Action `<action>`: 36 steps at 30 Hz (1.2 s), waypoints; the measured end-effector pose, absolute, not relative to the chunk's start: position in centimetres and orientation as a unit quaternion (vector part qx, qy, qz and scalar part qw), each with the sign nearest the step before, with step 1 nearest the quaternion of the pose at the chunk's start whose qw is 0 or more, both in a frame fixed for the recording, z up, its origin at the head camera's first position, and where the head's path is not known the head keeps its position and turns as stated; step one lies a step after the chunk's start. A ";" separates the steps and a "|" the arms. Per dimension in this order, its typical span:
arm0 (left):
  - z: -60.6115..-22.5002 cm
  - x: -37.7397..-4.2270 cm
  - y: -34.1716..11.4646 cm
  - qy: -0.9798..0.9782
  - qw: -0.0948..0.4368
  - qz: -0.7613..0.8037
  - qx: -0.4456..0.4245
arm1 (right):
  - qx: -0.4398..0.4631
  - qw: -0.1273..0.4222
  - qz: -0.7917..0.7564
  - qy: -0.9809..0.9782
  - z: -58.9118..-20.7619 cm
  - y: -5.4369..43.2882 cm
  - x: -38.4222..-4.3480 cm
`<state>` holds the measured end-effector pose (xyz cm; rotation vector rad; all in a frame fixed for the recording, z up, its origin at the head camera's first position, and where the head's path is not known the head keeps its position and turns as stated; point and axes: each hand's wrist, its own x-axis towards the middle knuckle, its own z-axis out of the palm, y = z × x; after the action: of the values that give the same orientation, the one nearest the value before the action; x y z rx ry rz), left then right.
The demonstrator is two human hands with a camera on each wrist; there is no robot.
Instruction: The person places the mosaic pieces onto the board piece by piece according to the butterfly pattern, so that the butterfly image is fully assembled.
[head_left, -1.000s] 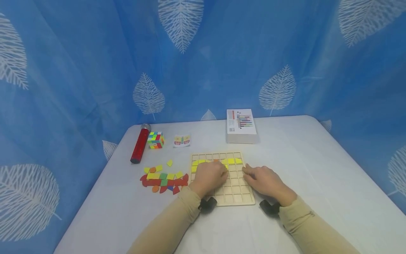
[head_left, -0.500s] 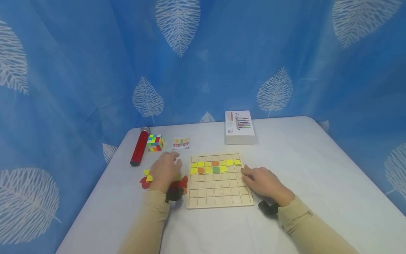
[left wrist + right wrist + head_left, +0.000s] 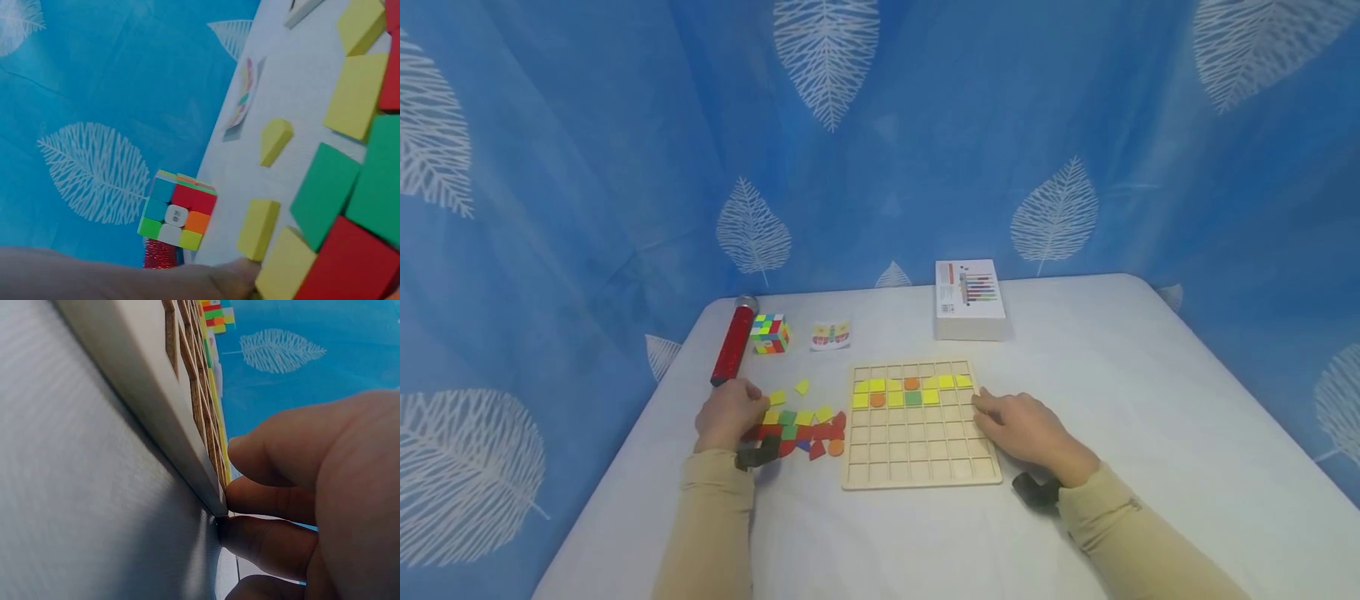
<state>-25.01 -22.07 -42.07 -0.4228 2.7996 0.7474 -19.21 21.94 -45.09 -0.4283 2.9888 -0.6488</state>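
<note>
In the head view my left hand [image 3: 730, 412] reaches down at the left end of a pile of coloured shape tiles, among them a green tile [image 3: 787, 417] and a yellow tile [image 3: 824, 413]. Its fingertips are close to yellow tiles in the left wrist view; whether they pinch one is hidden. A wooden grid board [image 3: 917, 454] lies flat, with yellow tiles, orange discs [image 3: 912, 383] and a green square [image 3: 913, 398] in its upper rows. My right hand [image 3: 1022, 425] holds the board's right edge, thumb above and curled fingers against the side.
Behind the pile stand a red glitter tube [image 3: 733, 343], a puzzle cube [image 3: 770, 333] and a small picture card [image 3: 831, 335]. A white box [image 3: 969, 300] sits at the back of the white-covered table [image 3: 1075, 333]. Blue leaf-patterned cloth hangs behind.
My left hand has left the board and moved left, over the pile to its left end. The green square and an orange disc it covered now show. My right hand stays at the edge.
</note>
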 end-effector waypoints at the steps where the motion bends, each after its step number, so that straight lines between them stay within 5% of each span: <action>1: -42.1 -25.0 -22.1 0.951 0.106 0.253 -0.144 | -0.138 0.027 -0.209 0.968 -45.1 21.9 -19.2; 6: -42.4 -25.0 -21.7 0.952 0.076 0.258 -0.149 | -0.139 0.027 -0.211 0.967 -45.0 21.7 -19.2; 10: -42.1 -24.7 -20.0 0.959 0.003 0.254 -0.128 | -0.141 0.027 -0.210 0.967 -45.0 21.8 -19.2; 18: -41.6 -22.8 -10.3 0.953 -0.151 0.244 0.095 | -0.132 0.024 -0.212 0.968 -45.0 21.9 -19.2; 23: -42.0 -22.1 -5.6 0.944 -0.147 0.200 0.216 | -0.127 0.027 -0.216 0.968 -45.1 22.0 -19.3; 36: -42.6 -23.4 0.2 0.937 -0.122 0.128 0.300 | -0.146 0.020 -0.273 0.951 -45.5 23.3 -20.3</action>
<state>-23.43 0.18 -42.57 1.0244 3.1980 0.4364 -20.27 23.29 -45.54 -0.4536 2.9498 -0.8465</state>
